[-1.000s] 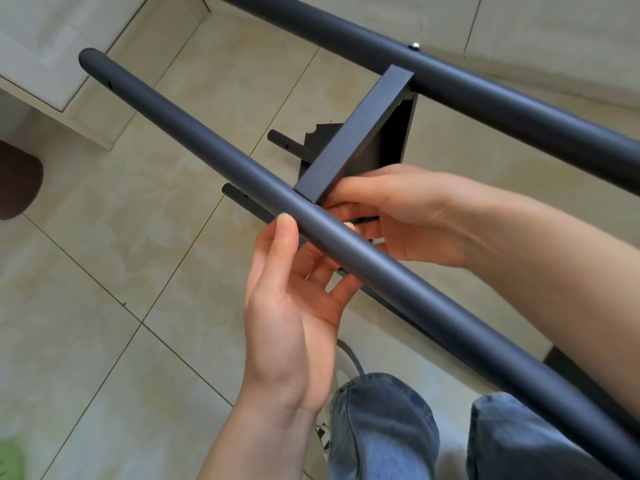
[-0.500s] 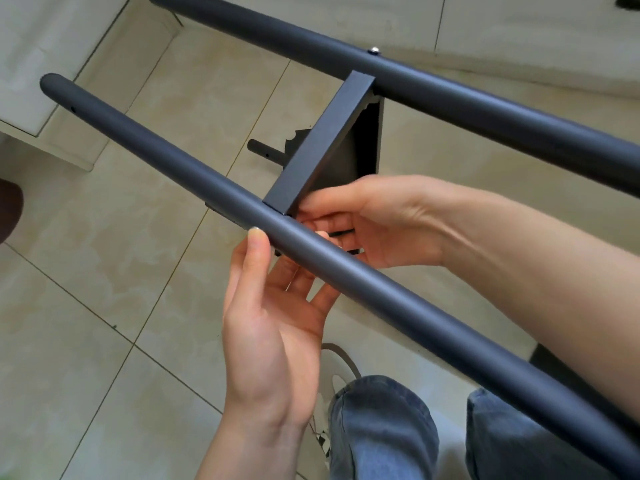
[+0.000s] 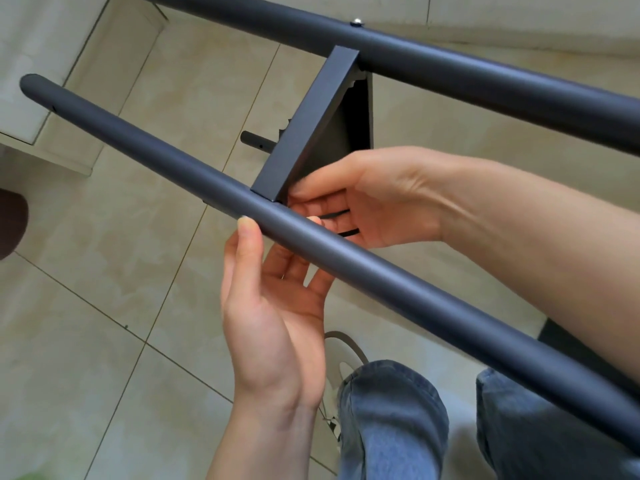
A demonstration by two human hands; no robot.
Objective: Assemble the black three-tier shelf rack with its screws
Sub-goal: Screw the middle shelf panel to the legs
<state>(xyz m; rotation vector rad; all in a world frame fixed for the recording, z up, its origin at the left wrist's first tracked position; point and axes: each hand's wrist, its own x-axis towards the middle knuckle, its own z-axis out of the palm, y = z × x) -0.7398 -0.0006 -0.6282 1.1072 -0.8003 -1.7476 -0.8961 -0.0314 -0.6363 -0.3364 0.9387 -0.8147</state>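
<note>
Rack is part built & held up off the tiled floor (image 3: 104, 271), above the person's knees. Two long black poles run roughly parallel: near pole (image 3: 363, 268) crosses the middle of the view, far pole (image 3: 450, 71) runs along the top. A shelf (image 3: 308, 133) bridges them edge-on. Its far end is already fixed, judging by the screw (image 3: 355, 21) head showing on the far pole right at that joint. Near end butts against the near pole w/ no screw visible there, so prob that's the joint being lined up now; a spare hole shows near the pole's rounded tip. Another black pole (image 3: 256, 142) lies on the floor beyond the shelf.

Left hand (image 3: 273, 306) comes up from below, palm toward the camera, fingers mostly straight & spread behind/under the near pole, thumb tip pressing its near side just by the joint – a loose brace, not a wrap, likely steadying the pole against the shelf end. Right hand (image 3: 367, 199) reaches in from the right, fingers extended toward the shelf's near corner, fingertips touching it; looks like it's nudging the shelf into place. Dark strips show between its fingers, can't tell what they are or whether it's holding a screw. Hands are close together, one each side of the near pole
</note>
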